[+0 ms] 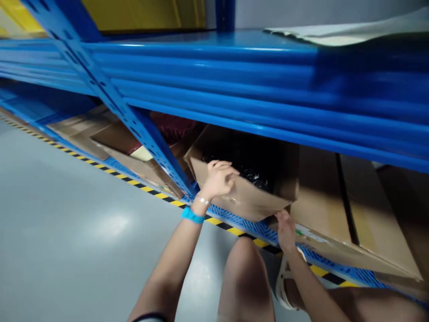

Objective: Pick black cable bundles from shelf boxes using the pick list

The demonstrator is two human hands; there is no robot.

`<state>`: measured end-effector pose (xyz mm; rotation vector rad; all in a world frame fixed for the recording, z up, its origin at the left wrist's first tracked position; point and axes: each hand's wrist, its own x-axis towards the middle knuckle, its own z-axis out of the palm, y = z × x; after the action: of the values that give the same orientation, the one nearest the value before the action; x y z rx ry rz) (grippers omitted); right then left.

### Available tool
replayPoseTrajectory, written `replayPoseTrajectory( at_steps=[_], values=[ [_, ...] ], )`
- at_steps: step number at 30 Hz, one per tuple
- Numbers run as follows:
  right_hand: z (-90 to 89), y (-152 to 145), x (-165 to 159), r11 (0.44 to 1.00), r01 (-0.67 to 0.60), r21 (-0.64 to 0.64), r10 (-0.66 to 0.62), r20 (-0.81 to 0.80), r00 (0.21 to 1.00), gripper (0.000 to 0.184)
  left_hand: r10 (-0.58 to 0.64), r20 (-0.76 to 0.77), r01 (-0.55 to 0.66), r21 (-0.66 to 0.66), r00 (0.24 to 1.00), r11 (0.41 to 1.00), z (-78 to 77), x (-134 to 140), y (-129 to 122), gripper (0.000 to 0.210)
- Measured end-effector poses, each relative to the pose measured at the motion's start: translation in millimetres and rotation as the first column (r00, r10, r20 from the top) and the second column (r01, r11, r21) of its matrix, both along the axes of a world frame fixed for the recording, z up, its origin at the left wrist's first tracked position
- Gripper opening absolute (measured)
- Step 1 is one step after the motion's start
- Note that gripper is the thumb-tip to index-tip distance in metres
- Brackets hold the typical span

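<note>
Spanning the view, a blue rack [208, 67] holds an open cardboard box [248, 197] on its bottom level, with black plastic [258, 179] inside. The person's left hand [218, 180] grips the top edge of the box's front wall; the right hand [286, 230] touches its right corner, whether gripping cannot be told. A turquoise wristband [193, 215] sits behind the left hand.
</note>
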<state>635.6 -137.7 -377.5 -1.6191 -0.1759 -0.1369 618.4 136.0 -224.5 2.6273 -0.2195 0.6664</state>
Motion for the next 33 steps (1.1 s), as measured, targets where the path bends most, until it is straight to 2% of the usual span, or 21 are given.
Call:
replayPoseTrajectory(
  at_steps=[3,6,9,18,20,23,25,29,33],
  values=[
    [-4.7,2,6,0.990,0.114,-0.079,-0.119,-0.064,0.991,0.060,-0.065,-0.084,0.070,0.066,0.994,0.995,-1.6,46,7,0.028],
    [-5.7,1,7,0.977,0.103,-0.187,-0.114,-0.047,0.992,0.064,-0.059,-0.150,0.077,0.113,0.987,0.991,-10.4,67,9,0.030],
    [-5.4,-1,9,0.979,0.016,-0.203,-0.022,-0.027,0.999,0.064,-0.035,-0.172,0.055,0.110,0.984,0.992,-15.0,74,9,0.029],
    [3.9,15,2,0.983,-0.126,-0.136,0.120,-0.051,0.991,0.061,0.035,-0.167,-0.019,0.096,0.985,0.995,-11.8,68,8,0.027],
    [3.2,19,2,0.984,-0.118,-0.131,0.115,-0.028,0.993,0.062,0.073,-0.106,-0.062,0.103,0.992,0.993,-16.2,72,6,0.031],
    [6.4,21,0,0.977,-0.102,-0.185,0.102,-0.014,0.995,0.061,0.227,0.064,-0.233,0.110,0.972,0.966,-26.5,79,0,0.040],
    [12.0,22,-4,0.970,-0.092,-0.226,0.091,-0.016,0.996,0.062,0.302,0.169,-0.322,0.104,0.938,0.941,-33.5,83,-3,0.039],
    [23.1,26,-11,0.964,-0.065,-0.259,0.061,-0.026,0.998,0.065,0.319,0.264,-0.350,0.079,0.910,0.933,-40.4,85,-2,0.032],
    [24.5,30,-19,0.956,-0.053,-0.289,0.040,-0.049,0.998,0.067,0.318,0.310,-0.352,0.060,0.896,0.934,-41.0,81,3,0.030]
  ],
)
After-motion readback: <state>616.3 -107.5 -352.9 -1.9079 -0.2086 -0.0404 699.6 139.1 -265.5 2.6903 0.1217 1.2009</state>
